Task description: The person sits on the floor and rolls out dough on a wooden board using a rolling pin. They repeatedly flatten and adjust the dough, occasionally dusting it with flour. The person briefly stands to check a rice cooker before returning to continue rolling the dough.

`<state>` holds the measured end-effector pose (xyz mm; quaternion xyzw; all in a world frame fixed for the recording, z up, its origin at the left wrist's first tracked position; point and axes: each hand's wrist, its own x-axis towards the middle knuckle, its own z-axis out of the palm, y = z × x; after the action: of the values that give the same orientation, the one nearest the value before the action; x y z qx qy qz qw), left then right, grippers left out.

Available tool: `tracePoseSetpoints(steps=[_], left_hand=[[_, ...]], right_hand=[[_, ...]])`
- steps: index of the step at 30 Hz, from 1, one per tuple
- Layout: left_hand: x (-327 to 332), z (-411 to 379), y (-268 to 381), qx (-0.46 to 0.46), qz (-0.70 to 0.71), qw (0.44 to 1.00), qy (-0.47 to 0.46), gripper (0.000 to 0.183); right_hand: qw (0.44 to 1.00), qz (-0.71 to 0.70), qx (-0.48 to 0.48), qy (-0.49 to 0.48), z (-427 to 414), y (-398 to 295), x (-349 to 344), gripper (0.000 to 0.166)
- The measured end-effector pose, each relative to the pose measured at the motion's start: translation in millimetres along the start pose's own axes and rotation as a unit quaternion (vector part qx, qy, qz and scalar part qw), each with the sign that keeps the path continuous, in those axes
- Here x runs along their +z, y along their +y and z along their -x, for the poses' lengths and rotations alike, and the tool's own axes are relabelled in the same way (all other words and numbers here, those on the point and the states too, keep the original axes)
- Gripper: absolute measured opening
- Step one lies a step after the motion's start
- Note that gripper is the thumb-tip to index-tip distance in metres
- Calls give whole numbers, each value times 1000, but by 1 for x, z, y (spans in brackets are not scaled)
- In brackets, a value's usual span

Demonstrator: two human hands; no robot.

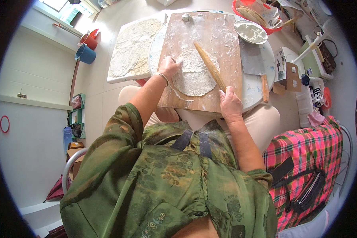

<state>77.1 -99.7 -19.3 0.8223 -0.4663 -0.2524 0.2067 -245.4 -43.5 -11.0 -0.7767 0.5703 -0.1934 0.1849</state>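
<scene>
A round, flour-dusted sheet of dough lies flat on a wooden board. My left hand is at the dough's left edge, its fingers curled and seemingly pinching the rim; the fingertips are partly hidden. In my right hand is the near end of a tapered wooden rolling pin. The pin slants away to the upper left, across the right part of the dough. A small lump of dough sits at the board's far end.
The board rests on a round white table. A cleaver with a wooden handle and a bowl of flour are at the right. Rolled dough sheets cover a white stand at left. Beyond the bowl is a red basket.
</scene>
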Motion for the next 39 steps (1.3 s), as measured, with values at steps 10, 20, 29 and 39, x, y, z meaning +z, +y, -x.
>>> tracePoseSetpoints(steps=[10,20,29,39], left_hand=[[1,31,7,84,57,993,65,47],[-9,78,37,66,335,937,-71,51],[5,75,23,478,-199,856,9,55],[-13,96,-2,511,-179,840,-17,44]], right_hand=[[999,29,-23,-1,5,-6,2,31],[994,65,-85,18,8,-7,13,30],[985,75,-152,12,14,-4,7,29],[973,43,-225,-6,44,-21,12,39]])
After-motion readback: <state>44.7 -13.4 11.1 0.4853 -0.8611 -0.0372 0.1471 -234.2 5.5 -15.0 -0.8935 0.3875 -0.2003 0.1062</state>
